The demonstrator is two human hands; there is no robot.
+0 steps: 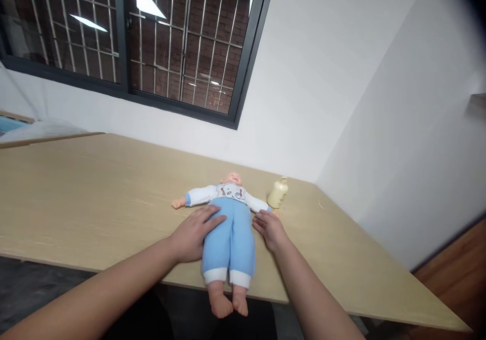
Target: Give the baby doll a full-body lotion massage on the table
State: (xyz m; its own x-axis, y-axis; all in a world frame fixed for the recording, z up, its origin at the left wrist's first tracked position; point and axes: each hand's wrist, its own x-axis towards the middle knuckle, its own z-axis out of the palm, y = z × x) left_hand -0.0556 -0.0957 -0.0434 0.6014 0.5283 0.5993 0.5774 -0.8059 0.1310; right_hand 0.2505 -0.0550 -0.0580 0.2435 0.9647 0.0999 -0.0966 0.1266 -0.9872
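Note:
A baby doll (230, 228) lies on its back on the wooden table, head toward the wall and feet past the front edge. It wears light blue trousers with white cuffs and a white top with a cartoon face. My left hand (195, 231) rests on the doll's left-of-view hip, fingers stretched over the trousers and the thumb apart. Beside the other hip is my right hand (269, 228), its fingers loosely bent near the doll's sleeve end; whether it touches the trousers is hard to see. A pale yellow pump bottle (278, 193) stands just beyond the doll's hand.
The table (114, 198) reaches back to a white wall with a dark-framed, barred window (182, 41). Clear plastic wrapping (41, 129) lies at the far left. A brown wooden panel (455, 274) is at the lower right, beyond the table edge.

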